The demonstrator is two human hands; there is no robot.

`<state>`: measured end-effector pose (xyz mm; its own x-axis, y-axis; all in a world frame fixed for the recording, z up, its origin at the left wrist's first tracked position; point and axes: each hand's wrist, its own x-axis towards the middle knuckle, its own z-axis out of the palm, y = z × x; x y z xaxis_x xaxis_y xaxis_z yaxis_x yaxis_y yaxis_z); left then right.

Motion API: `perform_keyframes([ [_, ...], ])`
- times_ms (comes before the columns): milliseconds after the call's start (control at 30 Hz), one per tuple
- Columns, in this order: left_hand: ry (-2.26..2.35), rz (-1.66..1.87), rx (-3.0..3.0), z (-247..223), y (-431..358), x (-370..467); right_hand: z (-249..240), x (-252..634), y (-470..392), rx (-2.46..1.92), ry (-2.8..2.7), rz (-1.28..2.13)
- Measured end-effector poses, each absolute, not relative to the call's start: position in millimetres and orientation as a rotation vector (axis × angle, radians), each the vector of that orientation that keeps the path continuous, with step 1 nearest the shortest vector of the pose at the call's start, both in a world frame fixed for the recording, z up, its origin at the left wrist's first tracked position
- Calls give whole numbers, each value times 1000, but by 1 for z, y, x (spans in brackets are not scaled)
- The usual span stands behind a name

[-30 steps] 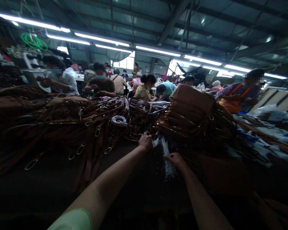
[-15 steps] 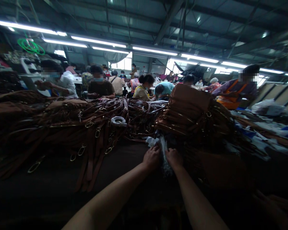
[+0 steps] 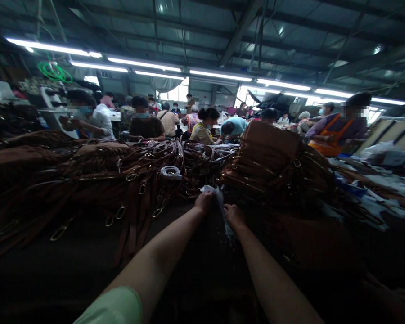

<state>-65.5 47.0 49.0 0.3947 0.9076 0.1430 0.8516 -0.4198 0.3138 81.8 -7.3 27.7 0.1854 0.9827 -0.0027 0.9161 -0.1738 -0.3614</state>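
My left hand (image 3: 204, 202) and my right hand (image 3: 234, 216) reach out over a dark table (image 3: 70, 252). Between them is a thin clear plastic bag (image 3: 222, 208), crinkled and whitish, which both hands grip: the left at its upper end, the right lower down. Just beyond the hands rises a stack of brown leather bags (image 3: 273, 162). A heap of brown leather straps (image 3: 135, 175) with metal clasps lies to the left of the hands.
A grey tape roll (image 3: 170, 172) rests on the straps. Several seated people work at tables behind the piles; a person in an orange apron (image 3: 337, 130) stands at the right. White and blue scraps (image 3: 378, 189) lie at the far right.
My hands came close together half a second ago, then moved slightly apart and further forward. The plastic bag stays between them. The view shifted a little.
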Motion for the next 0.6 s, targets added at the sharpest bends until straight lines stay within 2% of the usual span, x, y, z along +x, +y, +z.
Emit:
perform_keyframes([
  [300, 1604, 717, 2441, 56, 10, -82, 28, 125, -12, -2094, -1717, 430],
  [467, 1701, 443, 2204, 51, -34, -73, 26, 147, -25, -2146, -1623, 546],
  [600, 1726, 458, 2210, 48, -48, -55, 26, 148, -39, -2138, -1678, 560],
])
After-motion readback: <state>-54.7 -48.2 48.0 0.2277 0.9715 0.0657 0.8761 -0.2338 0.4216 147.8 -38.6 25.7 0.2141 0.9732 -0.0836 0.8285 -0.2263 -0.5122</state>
